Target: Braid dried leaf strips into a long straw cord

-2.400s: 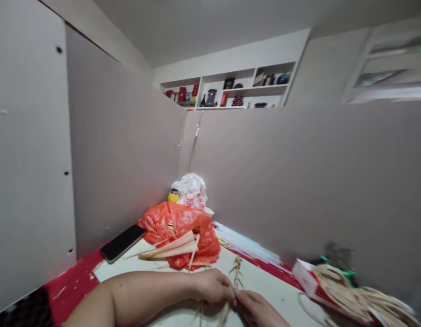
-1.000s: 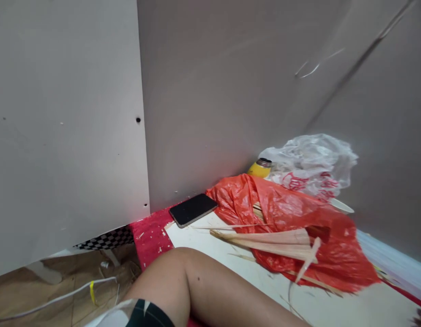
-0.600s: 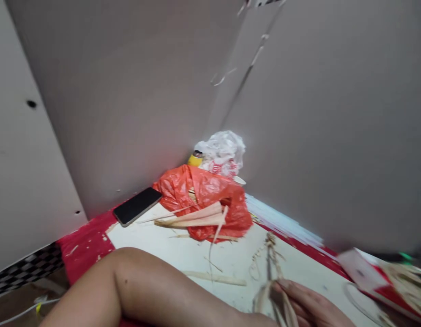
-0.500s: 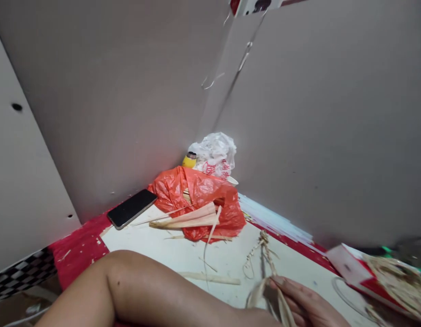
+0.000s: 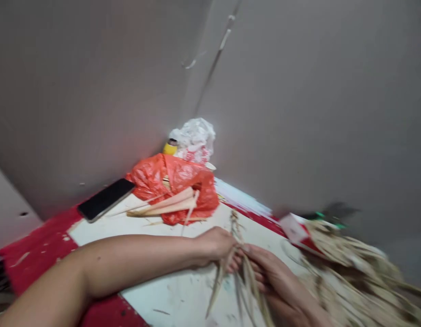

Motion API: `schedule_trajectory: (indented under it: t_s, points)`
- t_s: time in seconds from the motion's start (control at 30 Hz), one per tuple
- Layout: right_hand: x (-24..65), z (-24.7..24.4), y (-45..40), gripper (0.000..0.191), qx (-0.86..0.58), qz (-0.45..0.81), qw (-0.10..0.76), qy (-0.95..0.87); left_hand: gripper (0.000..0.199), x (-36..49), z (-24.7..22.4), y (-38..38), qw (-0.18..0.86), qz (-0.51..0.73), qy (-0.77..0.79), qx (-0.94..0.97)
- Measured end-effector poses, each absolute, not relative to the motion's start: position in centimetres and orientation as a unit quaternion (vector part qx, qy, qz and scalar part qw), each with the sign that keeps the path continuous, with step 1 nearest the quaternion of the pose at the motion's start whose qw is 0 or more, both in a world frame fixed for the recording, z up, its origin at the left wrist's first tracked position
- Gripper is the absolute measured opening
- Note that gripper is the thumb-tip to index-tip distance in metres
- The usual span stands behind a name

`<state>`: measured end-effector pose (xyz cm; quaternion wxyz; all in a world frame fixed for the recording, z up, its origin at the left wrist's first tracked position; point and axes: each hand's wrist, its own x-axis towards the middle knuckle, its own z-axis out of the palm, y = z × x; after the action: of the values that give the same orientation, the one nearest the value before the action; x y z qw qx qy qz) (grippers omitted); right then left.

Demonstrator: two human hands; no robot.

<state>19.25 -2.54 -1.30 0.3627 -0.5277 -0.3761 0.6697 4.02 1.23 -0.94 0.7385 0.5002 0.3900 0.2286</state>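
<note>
The left hand (image 5: 220, 243) and right hand (image 5: 272, 273) pinch dry strips (image 5: 254, 286) over the table (image 5: 169, 290), the knotty end (image 5: 234, 218) toward its back edge looking done, the long tails (image 5: 215, 288) hanging loose, not yet.

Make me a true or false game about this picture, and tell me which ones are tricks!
1. The left hand and right hand both hold strips. True.
2. The phone is lit up. False: its front is dark.
3. The white bag is behind the red bag. True.
4. The jar beside the white bag is blue. False: it is yellow with a dark top.
</note>
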Motion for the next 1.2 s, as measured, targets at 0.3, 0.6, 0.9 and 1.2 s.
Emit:
schedule_trajectory:
  t_s: [0.3, 0.6, 0.9, 1.2]
  points:
    - [19.8, 0.2, -2.3, 0.035, -0.557, 0.626, 0.312, -0.449, 0.02, 3.9, -1.3, 2.6, 0.626, 0.244, 0.388, 0.63]
    - [19.9, 0.4, -2.3, 0.036, -0.56, 0.554, 0.283, -0.548, 0.018, 3.9, -1.4, 2.9, 0.618, 0.21, 0.399, 0.644]
    - [20.2, 0.2, -2.2, 0.027, -0.597, 0.402, 0.221, -0.658, 0.012, 4.0, -0.2, 2.2, 0.621, 0.189, 0.442, 0.62]
    - [18.6, 1.5, -3.1, 0.024, -0.624, 0.426, 0.212, -0.62, 0.012, 4.1, -0.8, 2.1, 0.613, 0.232, 0.432, 0.62]
